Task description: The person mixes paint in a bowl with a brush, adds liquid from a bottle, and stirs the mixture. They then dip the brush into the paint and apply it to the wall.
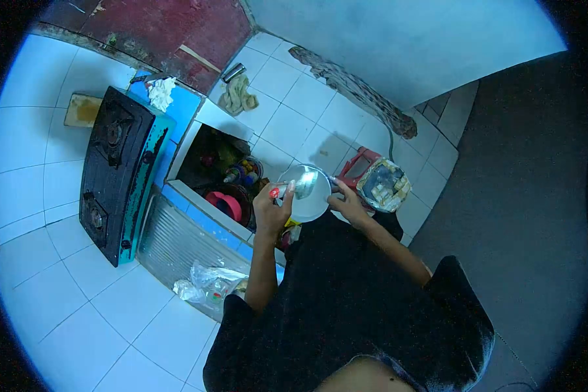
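A round white bowl (312, 208) is held in front of my body. My right hand (351, 204) grips its right rim, with the thumb and fingers on the edge. My left hand (272, 208) is closed at the bowl's left side around a small clear item with a red end (274, 193), which reaches over the bowl. Whether that item is a spoon or a small packet cannot be made out. A bright reflection lies over the bowl's upper part and hides what is in it.
A two-burner stove (114, 176) stands at the left beside a ribbed metal panel (176, 228). Below is a recess with a pink container (225, 206). A red-handled container (385, 186) is right of the bowl. A cloth (238, 98) lies on the tiles near a metal cup (234, 72).
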The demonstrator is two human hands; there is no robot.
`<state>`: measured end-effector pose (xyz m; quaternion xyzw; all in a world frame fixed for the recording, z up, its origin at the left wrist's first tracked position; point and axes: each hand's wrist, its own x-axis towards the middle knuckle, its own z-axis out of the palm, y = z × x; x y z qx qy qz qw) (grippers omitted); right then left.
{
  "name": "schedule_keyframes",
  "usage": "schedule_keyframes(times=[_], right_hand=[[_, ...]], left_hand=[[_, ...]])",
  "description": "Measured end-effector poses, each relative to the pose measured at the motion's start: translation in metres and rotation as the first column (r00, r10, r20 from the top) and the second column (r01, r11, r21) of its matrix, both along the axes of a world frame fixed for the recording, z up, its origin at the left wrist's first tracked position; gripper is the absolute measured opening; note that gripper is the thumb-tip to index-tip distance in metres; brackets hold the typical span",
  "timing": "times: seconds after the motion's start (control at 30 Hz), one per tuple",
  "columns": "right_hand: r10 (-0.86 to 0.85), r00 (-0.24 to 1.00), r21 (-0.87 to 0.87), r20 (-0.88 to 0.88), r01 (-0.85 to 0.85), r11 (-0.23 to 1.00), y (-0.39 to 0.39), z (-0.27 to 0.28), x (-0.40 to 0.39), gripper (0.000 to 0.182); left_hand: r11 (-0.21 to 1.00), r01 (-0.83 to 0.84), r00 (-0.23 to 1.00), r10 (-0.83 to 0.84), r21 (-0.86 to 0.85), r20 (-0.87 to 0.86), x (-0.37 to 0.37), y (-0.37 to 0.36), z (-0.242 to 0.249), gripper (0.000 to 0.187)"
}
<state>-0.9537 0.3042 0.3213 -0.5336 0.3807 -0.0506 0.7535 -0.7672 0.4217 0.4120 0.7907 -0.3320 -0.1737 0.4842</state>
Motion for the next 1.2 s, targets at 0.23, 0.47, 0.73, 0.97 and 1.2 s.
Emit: schedule_keyframes(times=[0.23,0.47,0.73,0.97,1.2], right_hand=[[-0.122,0.991,0.183,0.055,0.11,0.977,-0.003,0.017,0.004,0.059],[-0.145,0.988,0.216,0.045,0.132,0.968,-0.015,0.048,0.009,0.058],[-0.172,0.985,0.23,0.008,0.165,0.959,-0.018,0.039,0.01,0.062],[-0.045,0.999,0.235,-0.009,0.046,0.971,-0.015,0.033,0.025,0.06],[0.037,0.999,0.265,0.001,-0.036,0.964,-0.008,0.026,0.045,0.076]], left_hand=[[0.997,-0.051,0.999,0.051,-0.051,-0.007,-0.005,0.003,-0.005,0.016],[0.996,-0.074,0.997,0.075,-0.044,0.027,-0.003,0.0,0.002,0.016],[0.997,-0.077,0.997,0.077,-0.026,-0.031,0.002,0.002,0.009,0.018],[0.983,-0.18,0.983,0.18,-0.024,0.033,0.009,0.021,0.014,0.019],[0.947,-0.321,0.944,0.319,-0.006,-0.087,0.015,0.039,0.016,0.027]])
